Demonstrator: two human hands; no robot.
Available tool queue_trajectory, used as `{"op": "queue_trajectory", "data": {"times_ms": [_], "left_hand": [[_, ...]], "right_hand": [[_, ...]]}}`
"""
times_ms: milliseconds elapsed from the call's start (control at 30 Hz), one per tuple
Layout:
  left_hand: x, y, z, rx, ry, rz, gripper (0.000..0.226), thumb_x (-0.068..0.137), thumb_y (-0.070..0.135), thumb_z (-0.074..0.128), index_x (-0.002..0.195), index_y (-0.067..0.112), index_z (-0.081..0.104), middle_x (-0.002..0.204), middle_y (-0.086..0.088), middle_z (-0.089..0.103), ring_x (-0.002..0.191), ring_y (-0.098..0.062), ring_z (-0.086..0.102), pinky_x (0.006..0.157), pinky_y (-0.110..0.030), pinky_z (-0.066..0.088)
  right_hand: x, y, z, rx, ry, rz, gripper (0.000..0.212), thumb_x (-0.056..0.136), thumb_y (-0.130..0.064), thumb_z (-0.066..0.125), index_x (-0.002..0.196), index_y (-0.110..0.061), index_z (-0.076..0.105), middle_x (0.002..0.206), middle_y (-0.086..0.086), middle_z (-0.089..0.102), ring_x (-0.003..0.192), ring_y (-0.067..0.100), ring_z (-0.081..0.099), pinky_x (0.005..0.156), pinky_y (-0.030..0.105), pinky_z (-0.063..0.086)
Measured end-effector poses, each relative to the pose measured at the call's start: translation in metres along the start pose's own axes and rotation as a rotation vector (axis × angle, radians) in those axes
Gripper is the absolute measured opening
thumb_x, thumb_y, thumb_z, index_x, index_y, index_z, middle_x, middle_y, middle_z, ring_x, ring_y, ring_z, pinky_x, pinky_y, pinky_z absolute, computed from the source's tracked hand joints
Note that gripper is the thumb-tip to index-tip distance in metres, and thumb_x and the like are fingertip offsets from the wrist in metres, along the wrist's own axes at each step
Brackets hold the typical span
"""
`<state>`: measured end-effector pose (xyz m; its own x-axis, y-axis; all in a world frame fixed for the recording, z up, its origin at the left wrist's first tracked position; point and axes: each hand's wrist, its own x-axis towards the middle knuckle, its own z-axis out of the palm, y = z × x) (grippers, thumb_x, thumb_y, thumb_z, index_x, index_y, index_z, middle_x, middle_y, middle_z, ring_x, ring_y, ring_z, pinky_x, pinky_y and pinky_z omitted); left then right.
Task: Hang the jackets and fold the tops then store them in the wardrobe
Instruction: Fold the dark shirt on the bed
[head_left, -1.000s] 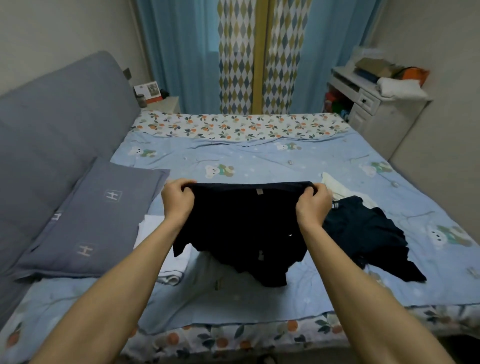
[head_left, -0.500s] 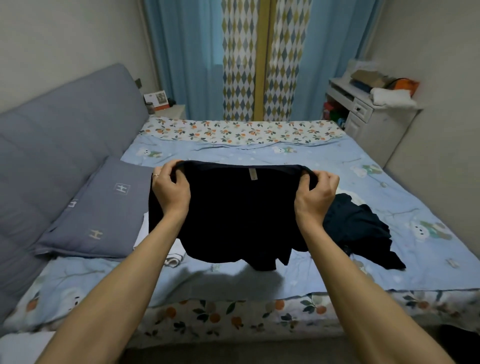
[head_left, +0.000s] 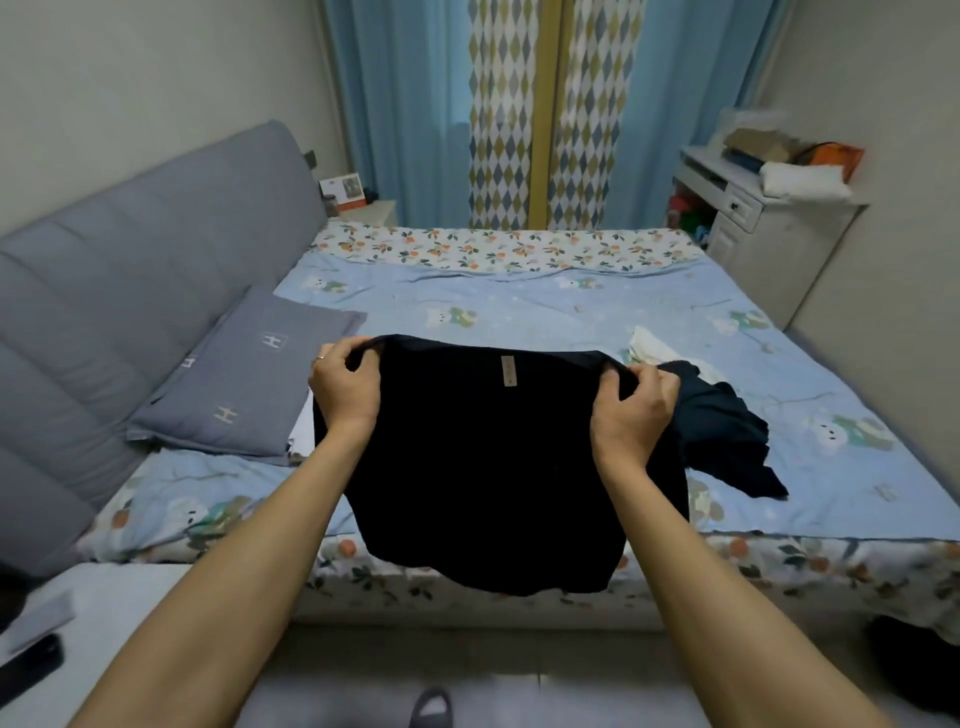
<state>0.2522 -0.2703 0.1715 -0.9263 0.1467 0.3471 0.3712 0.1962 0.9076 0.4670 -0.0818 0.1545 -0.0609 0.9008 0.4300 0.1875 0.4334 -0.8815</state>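
Item: black top (head_left: 493, 467), pinched at its upper edge by my left hand (head_left: 343, 387) and right hand (head_left: 631, 410). Risk: hanging unevenly below my grip, it creases once laid on the bed (head_left: 571, 306).

Left hand (head_left: 343, 387), right hand (head_left: 631, 410) grip black top (head_left: 488, 467) above bed (head_left: 571, 312).

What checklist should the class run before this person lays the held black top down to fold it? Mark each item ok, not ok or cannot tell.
1. Left hand grips one top corner of the black top: ok.
2. Right hand grips the other corner: ok.
3. Top hangs spread between the hands, label showing: ok.
4. Bare sheet on the bed beyond the top to lay it on: ok.
5. Dark garment lying apart from that spot: ok.
6. Sleeves straight: cannot tell.
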Motion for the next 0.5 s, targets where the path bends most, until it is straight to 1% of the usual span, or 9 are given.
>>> {"op": "queue_trajectory", "data": {"times_ms": [100, 200, 267, 333, 433, 500], "left_hand": [[-0.016, -0.019, 0.008, 0.025, -0.018, -0.047, 0.016, 0.091, 0.010, 0.060, 0.098, 0.012, 0.075, 0.099, -0.001, 0.065, 0.089, -0.015, 0.059, 0.082, -0.019, 0.043], [-0.026, -0.057, 0.020, 0.079, -0.022, -0.102, 0.017, 0.086, 0.011, 0.061, 0.094, 0.016, 0.076, 0.099, -0.004, 0.069, 0.092, -0.020, 0.062, 0.083, -0.022, 0.045], [-0.029, -0.078, 0.025, 0.096, -0.043, -0.147, 0.018, 0.086, 0.011, 0.061, 0.095, 0.017, 0.076, 0.101, -0.005, 0.069, 0.093, -0.019, 0.062, 0.084, -0.022, 0.045], [-0.017, -0.104, 0.042, 0.132, -0.056, -0.204, 0.018, 0.087, 0.011, 0.061, 0.096, 0.016, 0.076, 0.103, -0.006, 0.069, 0.092, -0.019, 0.062, 0.084, -0.021, 0.043], [0.004, -0.126, 0.062, 0.148, -0.041, -0.234, 0.019, 0.087, 0.008, 0.061, 0.096, 0.014, 0.076, 0.104, -0.007, 0.069, 0.095, -0.020, 0.062, 0.085, -0.020, 0.042], [0.035, -0.141, 0.089, 0.148, -0.033, -0.261, 0.018, 0.086, 0.008, 0.061, 0.096, 0.014, 0.076, 0.103, -0.006, 0.069, 0.095, -0.019, 0.062, 0.087, -0.021, 0.044]], "right_hand": [[-0.011, 0.023, -0.003, -0.033, -0.036, 0.050, 0.015, 0.092, -0.017, 0.063, 0.091, -0.002, 0.060, 0.103, 0.007, 0.045, 0.098, 0.028, 0.054, 0.092, 0.034, 0.044], [-0.024, 0.051, 0.001, -0.077, -0.080, 0.135, 0.014, 0.094, -0.018, 0.061, 0.093, -0.004, 0.061, 0.104, 0.003, 0.044, 0.095, 0.021, 0.052, 0.084, 0.018, 0.035], [-0.030, 0.063, 0.004, -0.099, -0.115, 0.168, 0.015, 0.095, -0.018, 0.060, 0.095, -0.003, 0.061, 0.105, 0.002, 0.043, 0.094, 0.018, 0.050, 0.081, 0.013, 0.030], [-0.027, 0.084, 0.022, -0.161, -0.155, 0.202, 0.016, 0.095, -0.018, 0.060, 0.095, -0.002, 0.061, 0.106, 0.003, 0.043, 0.094, 0.018, 0.049, 0.080, 0.013, 0.029], [-0.016, 0.103, 0.044, -0.229, -0.215, 0.192, 0.017, 0.095, -0.017, 0.061, 0.095, -0.001, 0.063, 0.105, 0.004, 0.045, 0.094, 0.020, 0.050, 0.078, 0.012, 0.028], [0.007, 0.116, 0.074, -0.268, -0.220, 0.194, 0.016, 0.094, -0.017, 0.063, 0.093, -0.001, 0.063, 0.104, 0.005, 0.046, 0.095, 0.021, 0.051, 0.078, 0.012, 0.028]]}}
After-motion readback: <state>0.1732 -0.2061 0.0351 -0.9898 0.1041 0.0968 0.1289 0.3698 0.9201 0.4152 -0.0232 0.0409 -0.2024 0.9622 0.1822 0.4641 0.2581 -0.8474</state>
